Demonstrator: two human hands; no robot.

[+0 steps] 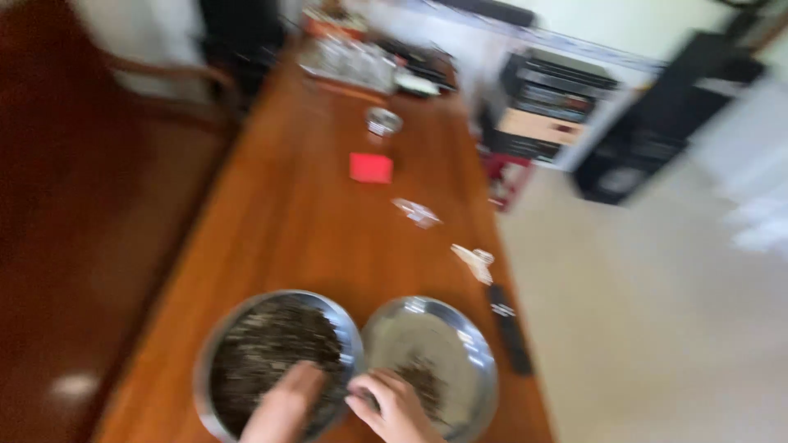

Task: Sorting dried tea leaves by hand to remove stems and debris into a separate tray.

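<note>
Two round metal bowls sit side by side at the near end of a long wooden table (287, 213). The left bowl (222, 336) is filled with small dark seeds or grains. The right bowl (472, 353) holds only a small dark heap near its middle. My left hand (283, 406) rests flat in the left bowl on the dark grains. My right hand (394, 406) is over the near edge of the right bowl with its fingers curled together; the blur hides whether it pinches any grains.
Along the table lie a red flat square (371, 167), a small metal cup (382, 121), clear and white wrappers (416, 212), a dark remote (509, 328) near the right edge, and clutter at the far end. A wooden chair (176, 82) stands left. Dark shelving (550, 98) stands right.
</note>
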